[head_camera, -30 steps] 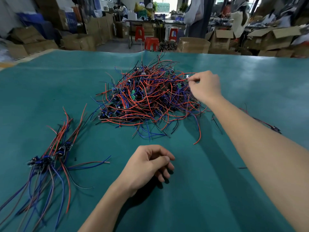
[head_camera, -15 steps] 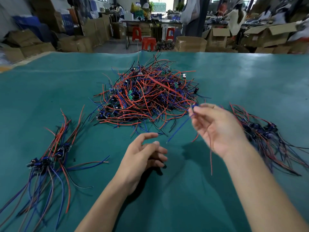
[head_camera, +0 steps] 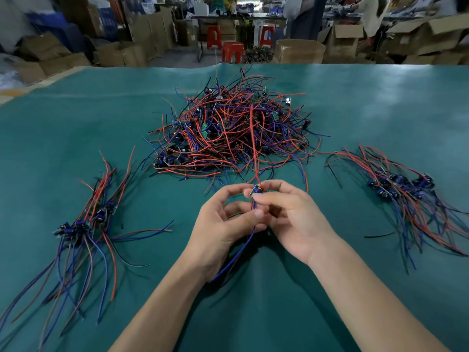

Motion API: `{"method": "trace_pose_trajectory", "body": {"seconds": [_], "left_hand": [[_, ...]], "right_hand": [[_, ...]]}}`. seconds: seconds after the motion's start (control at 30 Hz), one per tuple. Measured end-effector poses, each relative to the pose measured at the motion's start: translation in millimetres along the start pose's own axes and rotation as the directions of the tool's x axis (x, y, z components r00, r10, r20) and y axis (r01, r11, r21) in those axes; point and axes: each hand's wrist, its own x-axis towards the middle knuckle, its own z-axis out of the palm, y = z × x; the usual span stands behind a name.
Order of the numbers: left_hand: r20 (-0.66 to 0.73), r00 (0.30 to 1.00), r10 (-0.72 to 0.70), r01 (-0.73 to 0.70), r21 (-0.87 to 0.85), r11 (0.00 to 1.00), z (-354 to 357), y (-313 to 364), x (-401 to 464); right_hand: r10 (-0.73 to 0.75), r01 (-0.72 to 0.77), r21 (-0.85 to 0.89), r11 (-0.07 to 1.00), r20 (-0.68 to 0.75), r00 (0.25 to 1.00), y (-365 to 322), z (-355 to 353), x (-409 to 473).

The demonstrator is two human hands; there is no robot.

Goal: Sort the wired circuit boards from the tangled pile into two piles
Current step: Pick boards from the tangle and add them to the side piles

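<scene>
Mostly unsorted: big tangle remains

Held between both hands, one circuit board (head_camera: pixel 256 192) is pinched by left hand (head_camera: pixel 223 224) and right hand (head_camera: pixel 291 219). Small sorted piles flank them (head_camera: pixel 83 222) (head_camera: pixel 401 186); the tangled pile (head_camera: pixel 236 133) behind stays large.

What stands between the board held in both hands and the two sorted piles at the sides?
Nothing visible on the cloth. The board is pinched by left hand and right hand; bare green cloth leads to left pile and right pile. Its red wire runs into the tangled pile.
</scene>
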Motion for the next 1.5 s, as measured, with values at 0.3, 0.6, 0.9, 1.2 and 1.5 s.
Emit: {"method": "trace_pose_trajectory", "body": {"seconds": [0.3, 0.6, 0.9, 1.2, 1.5], "left_hand": [[-0.084, 0.996, -0.017, 0.022, 0.055, 0.998, 1, -4, 1], [-0.066, 0.998, -0.002, 0.026, 0.355, 0.934, 0, -9, -1], [-0.022, 1.0, -0.015, 0.022, 0.352, 0.936, 0, -6, -3], [0.019, 0.998, -0.06, 0.05, 0.33, 0.943, -2, -3, -2], [0.085, 0.991, -0.1, 0.057, 0.408, 0.911, -1, -1, -2]], "right_hand": [[-0.052, 0.052, -0.065, 0.996, 0.003, 0.999, 5, -2, 3], [-0.056, 0.064, -0.208, 0.976, 0.043, 0.998, -1, -13, 3], [0.014, -0.009, -0.108, 0.994, 0.046, 0.999, -5, -20, 5], [-0.479, 0.31, -0.482, 0.82, -0.282, 0.831, -8, -34, 17], [-0.572, 0.403, -0.408, 0.819, -0.527, 0.629, -27, -73, 30]]}}
